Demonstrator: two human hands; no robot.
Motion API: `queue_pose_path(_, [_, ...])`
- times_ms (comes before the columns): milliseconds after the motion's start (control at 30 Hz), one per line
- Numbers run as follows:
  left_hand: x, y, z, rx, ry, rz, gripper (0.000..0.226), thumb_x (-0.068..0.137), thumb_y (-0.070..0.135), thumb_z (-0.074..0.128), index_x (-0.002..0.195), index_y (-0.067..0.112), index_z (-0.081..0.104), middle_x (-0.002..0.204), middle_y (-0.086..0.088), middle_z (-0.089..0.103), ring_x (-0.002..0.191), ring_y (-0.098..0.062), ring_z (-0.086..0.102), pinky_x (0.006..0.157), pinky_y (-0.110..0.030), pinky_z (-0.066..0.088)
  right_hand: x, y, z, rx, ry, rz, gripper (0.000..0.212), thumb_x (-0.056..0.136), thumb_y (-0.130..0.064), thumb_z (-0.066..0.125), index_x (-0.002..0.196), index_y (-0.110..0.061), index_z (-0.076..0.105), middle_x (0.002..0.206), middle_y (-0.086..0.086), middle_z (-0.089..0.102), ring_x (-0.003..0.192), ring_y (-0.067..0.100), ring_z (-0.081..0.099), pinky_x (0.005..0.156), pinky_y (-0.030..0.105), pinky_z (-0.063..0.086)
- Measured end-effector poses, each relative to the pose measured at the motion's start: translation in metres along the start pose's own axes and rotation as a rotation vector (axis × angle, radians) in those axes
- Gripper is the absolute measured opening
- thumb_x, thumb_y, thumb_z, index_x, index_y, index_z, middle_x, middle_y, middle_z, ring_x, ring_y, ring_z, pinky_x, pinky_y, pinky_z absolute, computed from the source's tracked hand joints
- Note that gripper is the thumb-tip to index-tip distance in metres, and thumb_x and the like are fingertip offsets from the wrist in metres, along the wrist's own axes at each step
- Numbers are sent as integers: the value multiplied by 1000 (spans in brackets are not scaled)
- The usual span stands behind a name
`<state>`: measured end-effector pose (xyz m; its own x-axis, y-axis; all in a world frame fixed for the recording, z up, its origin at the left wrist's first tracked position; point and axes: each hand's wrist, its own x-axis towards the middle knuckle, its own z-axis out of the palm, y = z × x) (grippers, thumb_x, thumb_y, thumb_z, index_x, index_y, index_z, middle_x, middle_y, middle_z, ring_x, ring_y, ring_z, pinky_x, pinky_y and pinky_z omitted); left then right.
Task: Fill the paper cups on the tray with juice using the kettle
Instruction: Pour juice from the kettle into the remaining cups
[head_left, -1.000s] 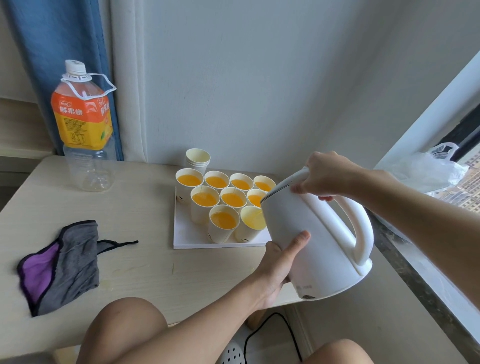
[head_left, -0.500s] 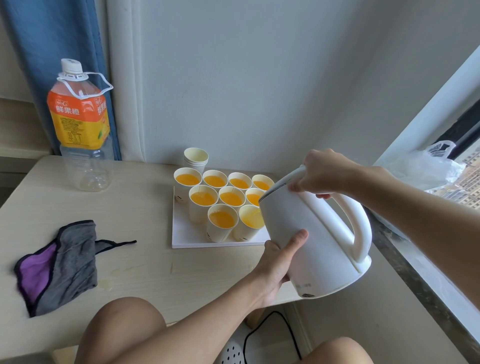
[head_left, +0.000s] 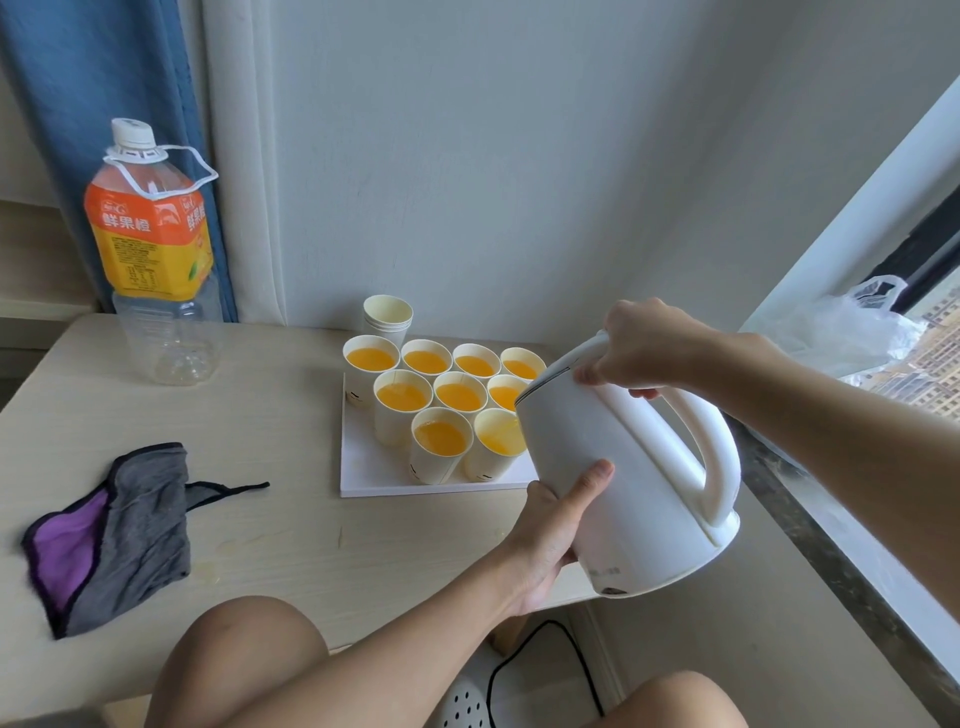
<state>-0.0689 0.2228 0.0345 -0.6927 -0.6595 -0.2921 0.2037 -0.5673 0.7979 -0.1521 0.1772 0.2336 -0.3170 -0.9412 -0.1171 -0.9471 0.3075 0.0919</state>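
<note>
We've got the kettle (head_left: 608, 426) tilted in the air over the right front corner of the tray (head_left: 363, 470), spout end at the nearest right cup. It's smooth white plastic with a fat loop handle. Our right hand (head_left: 644, 345) is wrapped round the top of the handle. Our left hand (head_left: 550, 530) cups the body low down, thumb flat against the side.

The cups (head_left: 440, 460) are plain white paper, nine on the flat white square tray, and each shows orange juice. A stack (head_left: 388, 314) of spares sits just behind.

The table (head_left: 260, 415) is pale wood grain, tucked into a corner with a grey wall (head_left: 467, 156). A clear plastic bottle (head_left: 150, 249) stands far left by a blue curtain (head_left: 78, 78). A crumpled grey and purple cloth (head_left: 119, 530) lies near the front left. On the right, a speckled stone sill (head_left: 810, 519) has a thin plastic bag (head_left: 841, 332) on it.
</note>
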Motion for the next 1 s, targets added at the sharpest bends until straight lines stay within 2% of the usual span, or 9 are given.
queue_pose_path(100, [0,-1,0,5,-6,5,109,54,73,81,140,14,51,128,-7,71,109,-19,68,78,-29,57,-1,0,0,3,-2,5,33,85,-37,72,76,-7,63,49,3,63,43,18,60,50,23,43])
queue_pose_path(367, [0,0,0,3,-15,6,110,52,73,81,140,14,51,127,-7,71,106,-18,68,77,-29,57,0,0,1,0,-1,9,35,84,-37,72,68,-8,61,43,1,59,45,18,60,48,23,40])
queue_pose_path(500, [-2,1,1,4,-15,17,132,31,83,88,138,15,53,124,-5,73,103,-16,70,76,-29,58,-2,-1,1,0,-5,12,34,85,-37,72,72,-7,62,47,2,61,44,18,59,47,22,39])
queue_pose_path(567, [-2,1,1,3,-15,22,136,26,85,87,138,15,53,123,-5,73,103,-16,69,77,-29,58,-2,-1,0,0,-6,12,34,84,-37,72,74,-6,63,50,3,63,44,18,59,47,22,40])
queue_pose_path(700, [-4,2,2,3,-21,14,131,33,83,88,139,16,51,125,-5,72,106,-17,69,78,-30,58,-1,-1,0,-5,-10,10,34,84,-38,72,74,-6,64,49,3,63,45,18,60,48,22,42])
queue_pose_path(833, [-6,4,2,-10,-26,2,110,51,72,80,140,14,50,126,-7,71,105,-18,68,79,-30,58,-2,-2,-1,-13,-6,7,35,84,-38,72,72,-7,63,45,1,60,45,18,60,47,22,38])
queue_pose_path(1000, [-7,5,3,-22,-23,12,126,37,80,88,139,15,50,125,-7,71,107,-19,68,77,-30,58,-2,-4,-1,-27,5,0,36,85,-39,72,69,-8,61,48,2,61,46,19,61,49,23,41])
